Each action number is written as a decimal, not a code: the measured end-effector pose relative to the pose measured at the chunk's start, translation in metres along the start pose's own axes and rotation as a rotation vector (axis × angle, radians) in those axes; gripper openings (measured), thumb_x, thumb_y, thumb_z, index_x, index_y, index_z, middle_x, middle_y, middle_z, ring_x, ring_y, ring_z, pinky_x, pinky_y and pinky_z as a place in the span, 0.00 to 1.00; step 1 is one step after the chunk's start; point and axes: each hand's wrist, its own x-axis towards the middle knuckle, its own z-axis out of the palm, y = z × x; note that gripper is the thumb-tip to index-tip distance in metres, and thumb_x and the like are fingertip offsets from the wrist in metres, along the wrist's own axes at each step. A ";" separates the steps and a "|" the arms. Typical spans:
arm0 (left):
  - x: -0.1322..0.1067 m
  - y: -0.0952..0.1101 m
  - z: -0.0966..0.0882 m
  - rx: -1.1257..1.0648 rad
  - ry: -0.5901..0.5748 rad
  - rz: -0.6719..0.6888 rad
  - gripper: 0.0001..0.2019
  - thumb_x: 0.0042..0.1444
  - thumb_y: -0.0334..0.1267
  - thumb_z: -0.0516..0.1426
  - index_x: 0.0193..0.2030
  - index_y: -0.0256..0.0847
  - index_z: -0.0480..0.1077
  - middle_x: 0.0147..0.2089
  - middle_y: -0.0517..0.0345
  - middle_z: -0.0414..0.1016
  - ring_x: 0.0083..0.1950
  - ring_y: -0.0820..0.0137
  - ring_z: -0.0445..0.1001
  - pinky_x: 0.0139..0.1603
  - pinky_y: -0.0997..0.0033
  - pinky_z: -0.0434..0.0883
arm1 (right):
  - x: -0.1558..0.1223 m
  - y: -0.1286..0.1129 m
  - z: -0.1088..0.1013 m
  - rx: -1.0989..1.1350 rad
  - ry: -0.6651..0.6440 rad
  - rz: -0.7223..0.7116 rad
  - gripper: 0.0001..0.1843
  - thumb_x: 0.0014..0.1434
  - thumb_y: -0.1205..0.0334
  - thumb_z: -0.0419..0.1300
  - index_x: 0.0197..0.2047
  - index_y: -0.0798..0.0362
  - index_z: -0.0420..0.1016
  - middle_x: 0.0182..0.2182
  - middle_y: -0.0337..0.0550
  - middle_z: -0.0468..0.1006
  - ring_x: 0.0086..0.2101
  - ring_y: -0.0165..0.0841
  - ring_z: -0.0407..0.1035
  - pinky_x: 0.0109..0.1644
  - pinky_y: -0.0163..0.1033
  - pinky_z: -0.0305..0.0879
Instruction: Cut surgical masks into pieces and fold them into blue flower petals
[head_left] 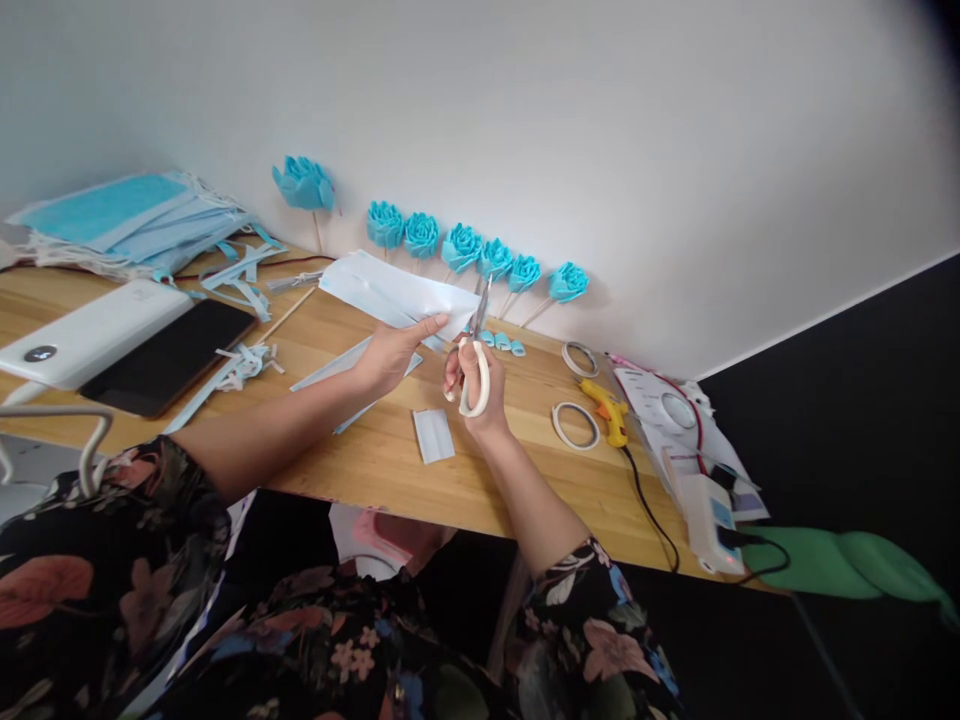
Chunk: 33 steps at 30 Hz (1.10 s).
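My left hand (397,355) pinches a long strip of pale, whitish-blue mask fabric (375,283), raised over the table. In my right hand (484,390) is a pair of scissors (474,375) with white handles, its metal blades pointing up at the strip's right end. Below my hands lies a small pale rectangular piece (433,436) of fabric. Flat pale strips (330,365) lie under my left forearm. Behind the scissors, several small blue rolled pieces (502,341) sit on the wood. Whether the blades touch the fabric is hard to make out.
Several blue fabric roses (461,246) on sticks lean along the wall. A stack of face masks (127,215), a white power bank (94,330) and a dark phone (169,355) lie left. Tape rolls (575,426), a yellow glue gun (606,410) and a power strip (709,520) are right.
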 end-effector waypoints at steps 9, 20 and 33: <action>0.001 -0.003 0.000 0.039 0.062 0.071 0.14 0.46 0.40 0.70 0.38 0.37 0.78 0.42 0.53 0.81 0.46 0.64 0.77 0.58 0.59 0.69 | 0.000 0.001 0.001 0.033 0.016 0.030 0.28 0.51 0.33 0.66 0.31 0.50 0.66 0.18 0.30 0.65 0.15 0.23 0.58 0.15 0.32 0.51; 0.025 0.021 -0.016 -0.037 0.126 0.220 0.09 0.43 0.33 0.66 0.29 0.39 0.69 0.28 0.61 0.71 0.30 0.72 0.69 0.35 0.70 0.67 | 0.012 0.000 -0.017 -0.083 -0.230 0.095 0.32 0.54 0.37 0.65 0.54 0.49 0.73 0.33 0.36 0.75 0.28 0.25 0.67 0.29 0.32 0.63; 0.041 0.034 -0.029 0.029 0.175 0.302 0.22 0.37 0.44 0.74 0.33 0.39 0.70 0.30 0.60 0.72 0.28 0.75 0.66 0.23 0.74 0.58 | 0.021 -0.082 -0.069 -0.347 -0.607 0.274 0.21 0.52 0.54 0.71 0.47 0.53 0.77 0.32 0.42 0.80 0.27 0.28 0.71 0.26 0.32 0.66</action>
